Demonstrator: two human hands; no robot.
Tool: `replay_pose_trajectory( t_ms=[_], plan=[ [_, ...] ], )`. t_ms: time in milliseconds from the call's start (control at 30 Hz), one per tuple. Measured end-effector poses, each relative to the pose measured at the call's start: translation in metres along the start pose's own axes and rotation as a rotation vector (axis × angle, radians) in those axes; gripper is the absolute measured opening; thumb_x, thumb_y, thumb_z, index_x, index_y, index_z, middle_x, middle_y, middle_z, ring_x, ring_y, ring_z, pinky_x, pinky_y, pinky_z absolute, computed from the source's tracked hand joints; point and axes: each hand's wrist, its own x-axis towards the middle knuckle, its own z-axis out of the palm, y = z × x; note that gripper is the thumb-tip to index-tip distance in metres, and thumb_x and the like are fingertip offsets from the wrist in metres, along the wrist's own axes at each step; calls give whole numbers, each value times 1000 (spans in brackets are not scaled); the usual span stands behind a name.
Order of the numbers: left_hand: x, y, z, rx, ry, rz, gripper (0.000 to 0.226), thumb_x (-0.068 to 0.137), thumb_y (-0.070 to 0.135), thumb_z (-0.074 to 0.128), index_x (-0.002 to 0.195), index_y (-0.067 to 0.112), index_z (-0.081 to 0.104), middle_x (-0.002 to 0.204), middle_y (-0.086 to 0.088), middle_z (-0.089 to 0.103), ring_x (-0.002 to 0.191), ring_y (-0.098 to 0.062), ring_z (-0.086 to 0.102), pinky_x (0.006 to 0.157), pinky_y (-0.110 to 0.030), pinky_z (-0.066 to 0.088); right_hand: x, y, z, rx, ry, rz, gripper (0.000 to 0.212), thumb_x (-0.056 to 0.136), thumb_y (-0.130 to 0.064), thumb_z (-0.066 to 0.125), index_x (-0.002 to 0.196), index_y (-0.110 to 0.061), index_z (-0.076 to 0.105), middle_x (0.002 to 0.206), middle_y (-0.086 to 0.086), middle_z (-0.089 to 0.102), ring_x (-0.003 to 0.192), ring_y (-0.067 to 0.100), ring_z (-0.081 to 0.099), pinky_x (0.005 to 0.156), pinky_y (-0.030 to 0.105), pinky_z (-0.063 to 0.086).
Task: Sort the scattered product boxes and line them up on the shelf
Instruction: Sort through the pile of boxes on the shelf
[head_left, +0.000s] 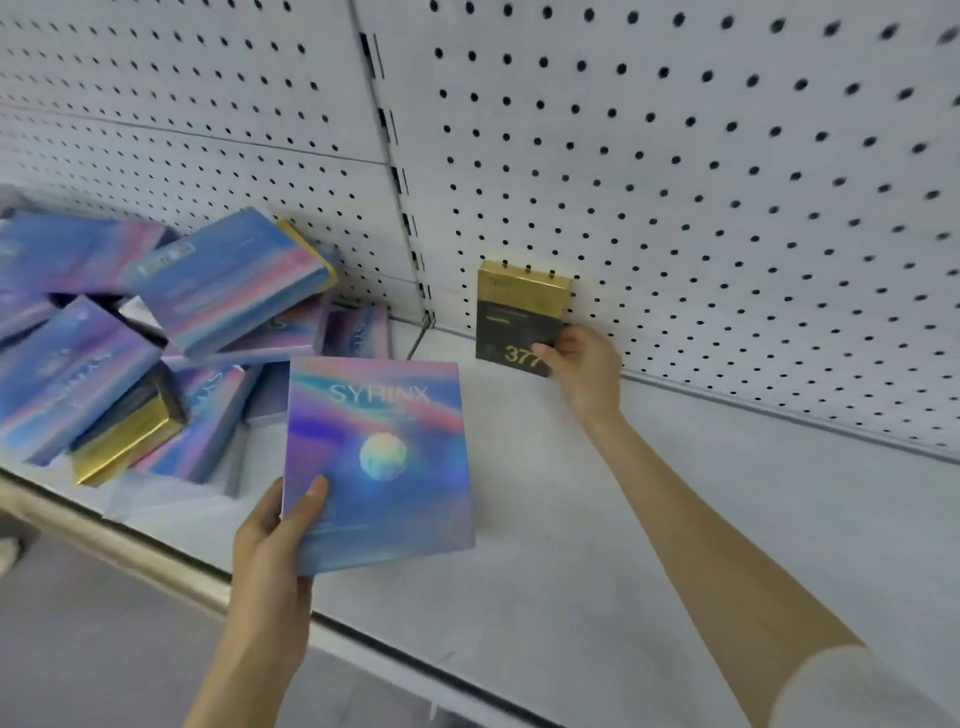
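My left hand (272, 525) grips the lower left corner of an iridescent blue-pink box (379, 457) marked SYRINX, held face up above the white shelf (597, 519). My right hand (584, 358) pinches the lower right corner of a black and gold box (511, 317) marked 377, which stands upright against the pegboard back wall (701, 182). A jumbled pile of boxes (156, 332), mostly iridescent with gold-edged ones among them, lies on the shelf's left part.
A metal upright (400, 182) divides the pegboard panels just left of the black box. The shelf's front edge (156, 540) runs diagonally from the left toward the bottom centre, with grey floor (104, 649) below it.
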Motion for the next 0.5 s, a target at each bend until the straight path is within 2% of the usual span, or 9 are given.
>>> replay_pose_trajectory(
  t_ms=[133,233,300,367,433,500],
  plan=[
    [-6,3,-2,-19,-35,-9,16,90,10,53,98,13,67,88,3,74,75,-11,70,62,-19,56,-15,-1,2,-30,11,30,25,83,-24,73,98,-5,70,93,9,74,83,19,70,78,36,56],
    [-1,3,2,-2,-118,-26,17,90,12,54,98,13,69,95,-2,73,82,-13,70,66,-20,56,-18,-7,-8,-32,-23,107,28,86,-26,70,103,-4,70,96,8,73,92,23,69,83,33,53],
    [5,1,7,14,-172,-40,18,91,14,54,101,13,69,100,-5,73,86,-16,69,69,-21,56,-26,-13,-25,86,49,236,34,88,-30,66,112,-5,68,106,6,71,101,21,66,93,32,50],
    [7,-5,19,0,-230,-60,22,91,15,54,109,10,67,104,-8,72,91,-20,68,75,-26,56,-51,-21,-50,280,63,326,34,93,-35,59,113,-9,66,111,8,70,100,20,66,96,37,51],
    [3,-14,40,-28,-299,-107,23,91,15,54,109,8,67,105,-8,72,92,-20,68,79,-32,54,-94,-30,-80,429,-103,361,36,97,-40,49,113,-12,66,109,10,71,97,22,69,92,37,53],
    [-12,-24,71,-25,-408,-140,19,92,16,53,99,9,69,95,-5,74,83,-16,69,72,-27,55,-144,-32,-110,484,-271,383,37,96,-39,49,120,-14,62,109,8,72,95,24,69,87,37,55]
  ],
)
